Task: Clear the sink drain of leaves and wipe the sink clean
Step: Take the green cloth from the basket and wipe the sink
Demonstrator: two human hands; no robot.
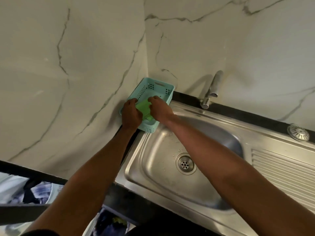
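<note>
A steel sink (153, 160) fills the middle of the view, its round drain (185, 164) bare with a few wet specks around it. In the far left corner stands a light blue perforated basket (163, 88). Both my hands reach into it. My left hand (131, 113) and my right hand (158, 108) each grip a folded green cloth (144, 108) that lies between them over the basket.
A chrome tap (212, 89) stands behind the basin. A loose metal drain strainer (298, 133) lies on the back rim at the right, above the ribbed drainboard (283, 174). Marble walls close the corner. Cloth and clutter lie below the counter edge at the lower left.
</note>
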